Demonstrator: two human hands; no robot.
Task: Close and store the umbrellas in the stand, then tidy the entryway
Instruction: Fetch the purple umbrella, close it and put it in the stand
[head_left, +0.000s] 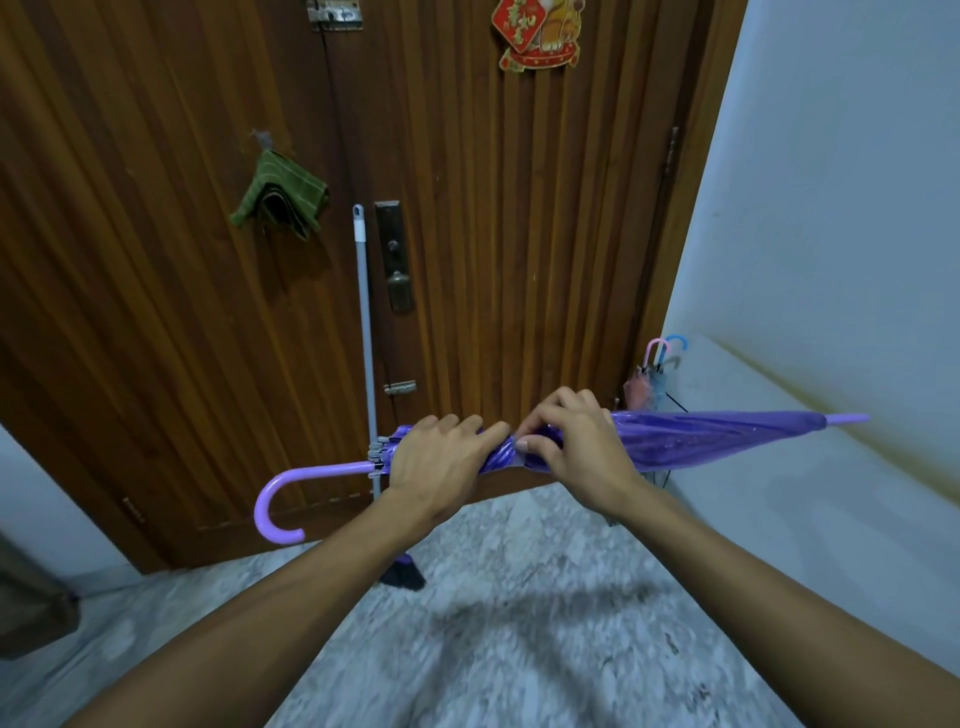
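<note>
Umbrella (701, 439), purple and furled, lies crosswise below centre, hook at 8 o'clock. My left hand (436, 462) grips the bunched ribs; right hand (566, 441) pinches the wrap. Light, slick fabric, I judge; hold the stiff shaft.

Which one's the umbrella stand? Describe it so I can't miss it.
Follow the wooden door to its right edge, where it meets the white wall. The stand sits in that floor corner, behind the purple umbrella; pink and blue hooked handles poke out.
</note>
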